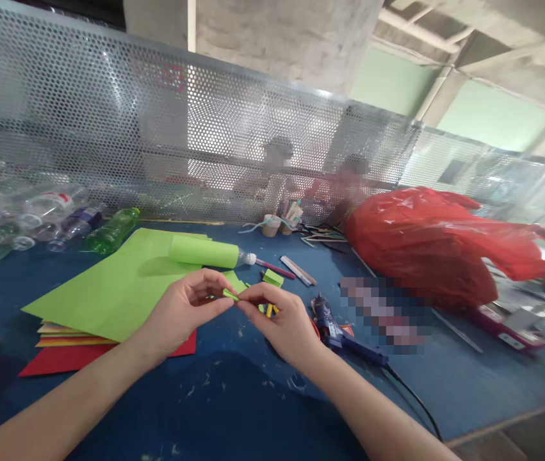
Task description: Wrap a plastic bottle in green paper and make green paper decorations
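Observation:
Between my two hands is a small folded strip of light green paper, pinched at both ends above the blue table. The thumb and fingers of my left hand close on its left end. My right hand grips the other end, its fingertips touching those of the left. Just behind them lies a bottle wrapped in green paper, its clear neck and white cap pointing right. A small folded green paper piece rests beyond my right hand. Yellow bits under that hand are partly hidden.
Stacked coloured paper lies at the left, green on top. A dark blue glue gun with a cord sits right of my right hand. Plastic bottles line the back left; a red plastic bag fills the right. A perforated metal screen stands behind.

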The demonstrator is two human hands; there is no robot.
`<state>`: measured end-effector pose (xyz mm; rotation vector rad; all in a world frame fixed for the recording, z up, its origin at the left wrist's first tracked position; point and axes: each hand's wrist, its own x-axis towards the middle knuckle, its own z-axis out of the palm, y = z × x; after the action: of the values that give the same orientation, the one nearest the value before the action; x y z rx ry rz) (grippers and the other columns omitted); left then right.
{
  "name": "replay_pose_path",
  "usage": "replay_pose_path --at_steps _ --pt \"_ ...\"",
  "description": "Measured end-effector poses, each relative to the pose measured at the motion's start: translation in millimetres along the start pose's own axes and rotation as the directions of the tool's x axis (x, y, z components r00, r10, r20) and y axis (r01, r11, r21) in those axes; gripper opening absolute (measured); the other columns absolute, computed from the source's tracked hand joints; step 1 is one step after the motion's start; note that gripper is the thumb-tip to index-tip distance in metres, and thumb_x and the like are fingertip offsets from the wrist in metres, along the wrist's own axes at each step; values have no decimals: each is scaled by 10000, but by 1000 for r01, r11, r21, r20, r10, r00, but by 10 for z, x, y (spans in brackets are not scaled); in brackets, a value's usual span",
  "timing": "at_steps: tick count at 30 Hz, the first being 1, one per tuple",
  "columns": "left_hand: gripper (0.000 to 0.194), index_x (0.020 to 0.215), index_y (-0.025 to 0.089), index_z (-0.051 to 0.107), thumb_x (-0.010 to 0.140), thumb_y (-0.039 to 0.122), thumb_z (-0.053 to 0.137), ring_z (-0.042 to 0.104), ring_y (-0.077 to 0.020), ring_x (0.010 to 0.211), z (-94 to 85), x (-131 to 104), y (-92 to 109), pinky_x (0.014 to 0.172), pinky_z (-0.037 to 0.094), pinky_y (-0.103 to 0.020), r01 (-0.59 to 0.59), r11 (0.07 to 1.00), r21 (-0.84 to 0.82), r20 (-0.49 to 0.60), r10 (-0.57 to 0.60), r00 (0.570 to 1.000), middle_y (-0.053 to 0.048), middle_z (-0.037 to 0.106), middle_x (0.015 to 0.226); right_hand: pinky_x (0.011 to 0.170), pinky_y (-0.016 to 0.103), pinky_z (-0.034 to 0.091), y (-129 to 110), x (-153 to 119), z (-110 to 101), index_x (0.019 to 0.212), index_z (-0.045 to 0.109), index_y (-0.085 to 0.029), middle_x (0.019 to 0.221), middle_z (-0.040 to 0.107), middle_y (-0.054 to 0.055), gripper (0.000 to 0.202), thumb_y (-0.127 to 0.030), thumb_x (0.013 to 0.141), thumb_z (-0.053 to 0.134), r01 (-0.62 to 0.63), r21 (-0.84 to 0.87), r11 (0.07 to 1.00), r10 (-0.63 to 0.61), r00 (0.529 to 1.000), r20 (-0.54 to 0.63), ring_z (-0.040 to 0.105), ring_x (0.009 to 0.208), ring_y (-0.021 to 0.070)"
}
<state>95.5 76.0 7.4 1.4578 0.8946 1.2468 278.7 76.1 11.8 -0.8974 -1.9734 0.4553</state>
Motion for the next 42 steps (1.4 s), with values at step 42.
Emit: replay_pose_path --at_steps 42 --pt "48 823 208 611 845 228 573 604 -143 761 -167 13 -57 732 469 -281 -368 703 608 142 360 922 1 664 816 741 268 473 113 74 -97 829 650 -212 795 697 14 74 -155 848 607 215 -214 953 -213 976 36 621 766 152"
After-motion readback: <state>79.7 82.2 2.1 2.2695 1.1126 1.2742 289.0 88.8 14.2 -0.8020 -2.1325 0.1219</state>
